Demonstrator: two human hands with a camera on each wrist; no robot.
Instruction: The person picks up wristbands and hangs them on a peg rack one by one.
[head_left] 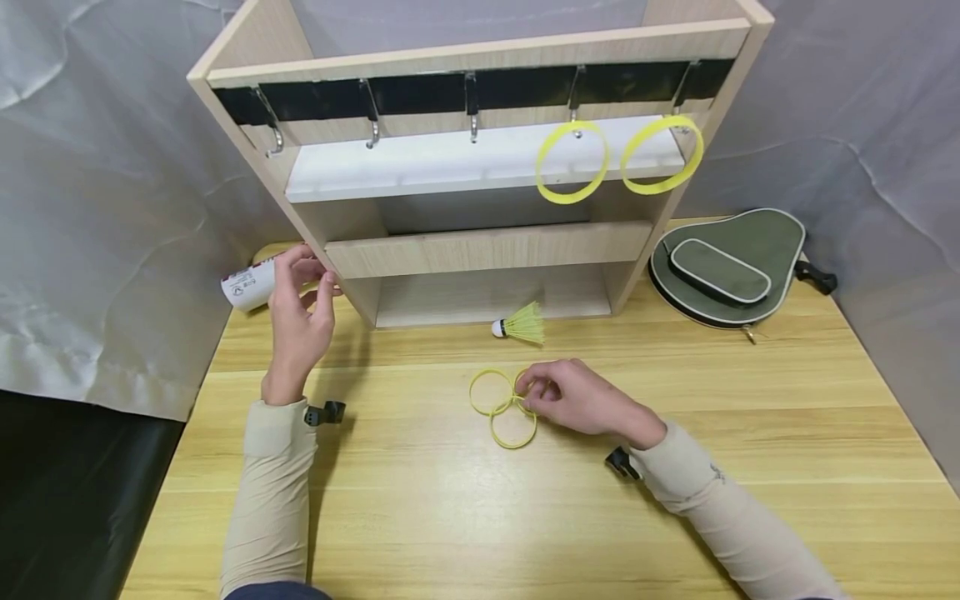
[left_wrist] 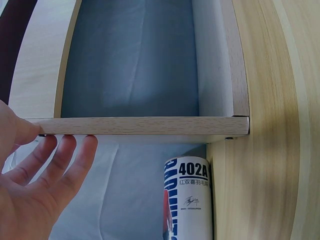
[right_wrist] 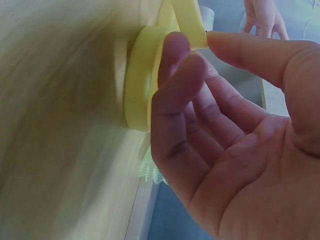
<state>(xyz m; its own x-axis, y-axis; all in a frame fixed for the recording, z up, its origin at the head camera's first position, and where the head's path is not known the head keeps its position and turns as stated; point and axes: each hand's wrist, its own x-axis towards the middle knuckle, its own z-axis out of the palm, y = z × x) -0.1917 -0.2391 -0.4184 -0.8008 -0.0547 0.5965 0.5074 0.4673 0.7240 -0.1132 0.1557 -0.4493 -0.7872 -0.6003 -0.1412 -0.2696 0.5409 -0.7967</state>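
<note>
My left hand touches the outer side of the wooden shelf unit with its fingertips. In the left wrist view the thumb lies at the panel's front edge, the fingers slightly bent against its outer face. My right hand is low over the table and pinches a yellow ring between thumb and fingers. That ring is mostly hidden by the hand in the head view. Two more yellow rings, one at the left and one nearer me, lie on the table, overlapping at their edges.
Two yellow rings hang from the right hooks of a row; the other hooks are bare. A yellow shuttlecock lies before the shelf. A white printed tube lies at left, a green racket case at right.
</note>
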